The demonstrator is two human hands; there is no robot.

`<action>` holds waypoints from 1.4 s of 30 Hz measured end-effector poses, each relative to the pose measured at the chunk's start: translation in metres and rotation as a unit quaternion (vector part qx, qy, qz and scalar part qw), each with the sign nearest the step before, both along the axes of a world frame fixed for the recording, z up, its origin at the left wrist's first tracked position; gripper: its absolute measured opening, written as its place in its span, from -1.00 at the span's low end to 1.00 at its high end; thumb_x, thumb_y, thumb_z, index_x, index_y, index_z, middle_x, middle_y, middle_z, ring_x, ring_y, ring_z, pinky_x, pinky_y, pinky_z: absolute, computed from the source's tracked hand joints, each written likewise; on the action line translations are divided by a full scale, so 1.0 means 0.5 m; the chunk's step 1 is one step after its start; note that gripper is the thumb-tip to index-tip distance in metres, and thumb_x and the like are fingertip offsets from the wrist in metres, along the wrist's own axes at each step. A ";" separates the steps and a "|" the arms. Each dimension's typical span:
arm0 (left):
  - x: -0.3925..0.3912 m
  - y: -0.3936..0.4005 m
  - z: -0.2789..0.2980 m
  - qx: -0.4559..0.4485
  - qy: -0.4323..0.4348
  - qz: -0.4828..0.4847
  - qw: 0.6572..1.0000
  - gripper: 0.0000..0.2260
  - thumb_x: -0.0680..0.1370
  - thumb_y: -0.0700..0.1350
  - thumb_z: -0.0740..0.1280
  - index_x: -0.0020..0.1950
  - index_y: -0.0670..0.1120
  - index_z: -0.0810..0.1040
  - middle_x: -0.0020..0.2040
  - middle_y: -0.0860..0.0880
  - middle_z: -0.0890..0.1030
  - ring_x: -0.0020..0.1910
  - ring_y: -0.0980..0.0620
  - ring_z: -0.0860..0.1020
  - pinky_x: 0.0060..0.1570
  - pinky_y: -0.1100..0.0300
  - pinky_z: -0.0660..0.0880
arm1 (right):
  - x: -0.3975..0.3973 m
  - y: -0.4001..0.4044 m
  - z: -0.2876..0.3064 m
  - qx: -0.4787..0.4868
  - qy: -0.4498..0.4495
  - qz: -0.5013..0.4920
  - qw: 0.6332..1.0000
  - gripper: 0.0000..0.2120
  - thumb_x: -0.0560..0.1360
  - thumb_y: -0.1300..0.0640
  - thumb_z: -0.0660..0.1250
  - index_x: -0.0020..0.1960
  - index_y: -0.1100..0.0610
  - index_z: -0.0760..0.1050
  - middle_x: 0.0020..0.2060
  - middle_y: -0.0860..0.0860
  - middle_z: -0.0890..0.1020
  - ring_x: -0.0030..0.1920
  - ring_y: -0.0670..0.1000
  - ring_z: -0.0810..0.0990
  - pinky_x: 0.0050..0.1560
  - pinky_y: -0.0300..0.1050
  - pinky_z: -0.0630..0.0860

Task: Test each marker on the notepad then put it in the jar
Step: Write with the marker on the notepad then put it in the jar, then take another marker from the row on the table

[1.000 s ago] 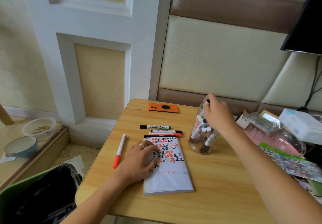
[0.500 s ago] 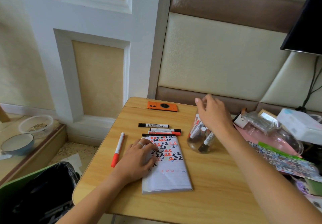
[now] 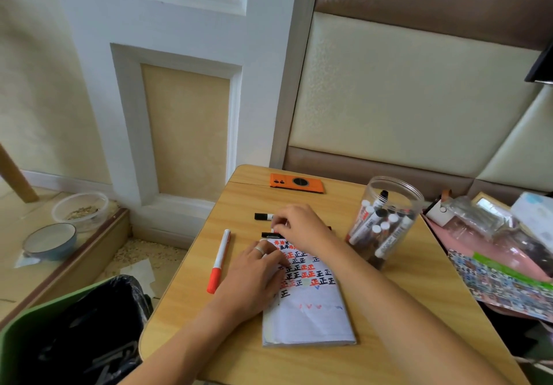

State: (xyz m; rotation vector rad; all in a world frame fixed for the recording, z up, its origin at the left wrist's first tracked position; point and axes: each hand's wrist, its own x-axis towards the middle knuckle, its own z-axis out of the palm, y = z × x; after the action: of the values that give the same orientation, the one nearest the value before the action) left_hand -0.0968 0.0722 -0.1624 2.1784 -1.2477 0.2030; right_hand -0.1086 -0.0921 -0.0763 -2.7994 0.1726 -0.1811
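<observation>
Judging from the head view, you were past halfway: the jar (image 3: 386,223), at three o'clock of the notepad (image 3: 308,303), held about ten markers. Your left hand (image 3: 254,277) pressed flat on the notepad; your right hand (image 3: 299,226) curled over the markers (image 3: 264,216) at twelve o'clock, its grip hidden. The red marker (image 3: 220,260) lay at nine o'clock.

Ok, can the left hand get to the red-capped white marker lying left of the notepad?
Probably yes: the red-capped white marker lies uncovered on the wooden table just left of the left hand, which rests flat on the notepad with nothing between them.
</observation>
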 end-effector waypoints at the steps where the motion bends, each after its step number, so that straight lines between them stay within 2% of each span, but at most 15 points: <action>1: -0.003 -0.002 0.000 0.001 -0.004 0.000 1.000 -0.76 0.59 0.07 0.18 0.18 0.10 0.55 0.17 0.08 0.48 0.16 0.06 0.40 0.10 0.11 0.44 | 0.010 0.003 -0.009 -0.007 0.011 -0.005 1.000 -0.85 0.60 0.13 0.34 0.03 0.03 0.70 0.04 -0.04 0.65 0.00 -0.03 0.57 0.10 0.02 0.59; 5: -0.002 -0.005 0.000 0.014 -0.007 0.003 1.000 -0.76 0.59 0.06 0.17 0.21 0.11 0.51 0.23 0.07 0.46 0.21 0.05 0.37 0.14 0.09 0.40 | 0.047 0.019 -0.033 -0.061 0.047 -0.004 0.997 -0.85 0.57 0.08 0.37 0.07 0.00 0.70 0.09 -0.02 0.59 0.05 0.05 0.57 -0.05 -0.07 0.48; 10: -0.001 -0.004 0.002 0.026 -0.004 0.006 1.000 -0.74 0.59 0.09 0.12 0.22 0.12 0.48 0.28 0.08 0.43 0.25 0.05 0.35 0.19 0.05 0.39 | 0.061 0.024 -0.039 -0.095 0.039 -0.004 0.995 -0.86 0.57 0.10 0.37 0.05 0.05 0.69 0.04 -0.02 0.55 0.03 0.07 0.58 -0.09 -0.08 0.41; 13: 0.000 -0.005 -0.001 0.029 -0.008 0.007 1.000 -0.71 0.58 0.11 0.08 0.21 0.13 0.47 0.24 0.08 0.44 0.24 0.04 0.36 0.18 0.04 0.39 | 0.048 0.029 -0.022 -0.097 -0.005 0.001 0.995 -0.83 0.62 0.10 0.29 0.08 0.10 0.64 0.03 -0.03 0.50 0.01 0.05 0.55 -0.10 -0.06 0.44; 17: 0.001 -0.005 -0.004 0.031 -0.002 0.006 0.999 -0.70 0.58 0.10 0.09 0.24 0.10 0.47 0.19 0.07 0.45 0.19 0.02 0.39 0.15 0.04 0.39 | 0.015 0.030 0.012 -0.070 -0.115 0.027 0.991 -0.87 0.65 0.06 0.26 0.10 0.07 0.55 0.01 -0.08 0.45 -0.07 -0.05 0.47 -0.16 -0.11 0.40; 20: 0.000 -0.005 -0.002 0.019 0.006 0.007 1.000 -0.71 0.63 0.13 0.10 0.28 0.07 0.40 0.19 0.10 0.45 0.20 0.05 0.38 0.18 0.08 0.37 | -0.027 0.029 0.033 0.024 -0.221 0.039 0.974 -0.94 0.63 0.10 0.30 0.04 0.08 0.50 -0.06 -0.09 0.51 -0.15 -0.08 0.50 -0.17 -0.14 0.49; 23: -0.003 -0.003 0.002 0.000 0.029 0.001 1.000 -0.69 0.66 0.18 0.10 0.34 0.07 0.34 0.21 0.11 0.47 0.22 0.10 0.38 0.22 0.10 0.35 | -0.079 0.026 0.041 0.141 -0.305 0.019 0.942 -0.97 0.62 0.17 0.34 0.02 0.10 0.49 -0.16 -0.07 0.58 -0.17 -0.10 0.57 -0.21 -0.27 0.49; 24: -0.004 -0.002 0.003 -0.006 0.036 -0.002 0.999 -0.69 0.67 0.18 0.10 0.34 0.07 0.33 0.21 0.11 0.48 0.22 0.11 0.38 0.22 0.11 0.35 | -0.095 0.024 0.035 0.176 -0.316 0.006 0.932 -0.96 0.62 0.17 0.34 0.02 0.09 0.48 -0.17 -0.07 0.59 -0.18 -0.09 0.60 -0.22 -0.26 0.52; 28: -0.001 -0.001 0.000 -0.005 0.044 -0.002 0.999 -0.70 0.67 0.15 0.10 0.35 0.07 0.34 0.21 0.12 0.48 0.19 0.10 0.41 0.19 0.09 0.39 | -0.152 0.006 -0.015 0.309 -0.293 -0.059 0.903 -0.95 0.64 0.19 0.31 0.02 0.07 0.46 -0.23 0.02 0.64 -0.22 0.03 0.69 -0.18 0.04 0.67; 31: 0.000 -0.003 -0.001 0.014 0.033 0.008 0.999 -0.63 0.63 0.19 0.04 0.33 0.08 0.42 0.21 0.11 0.48 0.19 0.09 0.41 0.19 0.10 0.41 | -0.183 -0.007 -0.047 0.369 -0.285 -0.102 0.879 -0.87 0.65 0.29 0.23 0.04 0.08 0.43 -0.22 0.07 0.64 -0.29 0.08 0.70 -0.23 0.06 0.68; 34: 0.001 -0.004 0.000 0.020 0.018 0.011 1.000 -0.60 0.61 0.19 0.05 0.30 0.07 0.51 0.22 0.10 0.49 0.20 0.08 0.42 0.19 0.10 0.44 | -0.195 -0.030 -0.075 0.328 -0.245 -0.134 0.902 -0.78 0.63 0.33 0.22 0.00 0.03 0.51 -0.18 0.00 0.65 -0.29 -0.06 0.67 -0.26 -0.09 0.63; 36: 0.000 -0.003 0.000 0.010 0.018 0.013 1.000 -0.70 0.64 0.10 0.16 0.29 0.07 0.53 0.21 0.10 0.51 0.21 0.09 0.42 0.20 0.10 0.45 | -0.198 -0.047 -0.093 0.236 -0.209 -0.123 0.941 -0.78 0.60 0.31 0.27 -0.07 0.02 0.58 -0.14 -0.09 0.64 -0.22 -0.15 0.61 -0.22 -0.26 0.52; 37: 0.000 -0.003 0.000 0.007 0.014 0.013 1.000 -0.73 0.65 0.07 0.18 0.28 0.07 0.54 0.21 0.10 0.51 0.21 0.09 0.42 0.20 0.09 0.46 | -0.199 -0.053 -0.102 0.182 -0.193 -0.109 0.958 -0.80 0.58 0.27 0.30 -0.08 0.02 0.61 -0.11 -0.13 0.62 -0.14 -0.18 0.59 -0.13 -0.31 0.47; 40: -0.003 -0.002 0.000 0.003 -0.005 0.011 1.000 -0.69 0.63 0.12 0.12 0.24 0.07 0.54 0.16 0.09 0.52 0.17 0.06 0.45 0.13 0.05 0.49 | -0.204 -0.051 -0.121 0.053 -0.160 -0.052 0.984 -0.89 0.60 0.12 0.33 -0.02 0.04 0.65 -0.04 -0.17 0.54 0.05 -0.17 0.49 0.14 -0.28 0.40; 42: -0.006 -0.002 0.003 -0.006 -0.017 0.007 1.000 -0.70 0.62 0.12 0.13 0.21 0.07 0.55 0.11 0.09 0.53 0.14 0.05 0.46 0.09 0.05 0.49 | -0.204 -0.039 -0.123 0.026 -0.145 -0.011 0.989 -0.82 0.61 -0.02 0.29 0.03 0.02 0.63 -0.03 -0.18 0.51 0.09 -0.15 0.44 0.18 -0.24 0.37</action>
State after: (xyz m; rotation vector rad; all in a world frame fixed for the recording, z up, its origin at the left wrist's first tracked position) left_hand -0.0996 0.0710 -0.1609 2.1831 -1.2470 0.2529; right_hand -0.2108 -0.1118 -0.1377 -2.6819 0.1350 -0.5757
